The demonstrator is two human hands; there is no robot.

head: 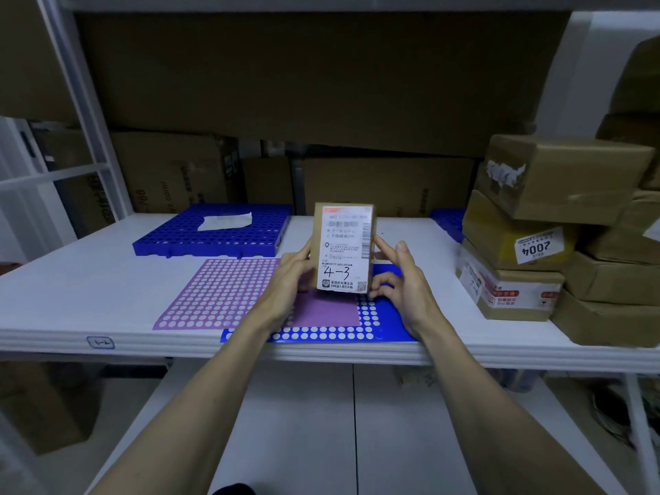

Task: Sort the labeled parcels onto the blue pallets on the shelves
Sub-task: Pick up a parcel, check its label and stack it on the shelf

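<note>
A small brown parcel (343, 246) stands upright above the shelf's front middle, its white label facing me with "4-3" handwritten on it. My left hand (291, 280) grips its left side and my right hand (403, 280) holds its right side, thumb up along the edge. Under the parcel lies a flat blue perforated pallet (389, 316) partly covered by a purple perforated sheet (218, 294). A thicker blue pallet (214, 232) sits at the back left with a white paper (225, 220) on it. Another blue pallet (448, 221) peeks out at the back right.
A stack of several brown parcels (564, 241) fills the shelf's right side; one carries a "2004" sticker. Large cardboard boxes (321, 101) line the back. The white shelf (71, 280) has a small tag (100, 342) on its front edge. A white upright post (82, 101) stands left.
</note>
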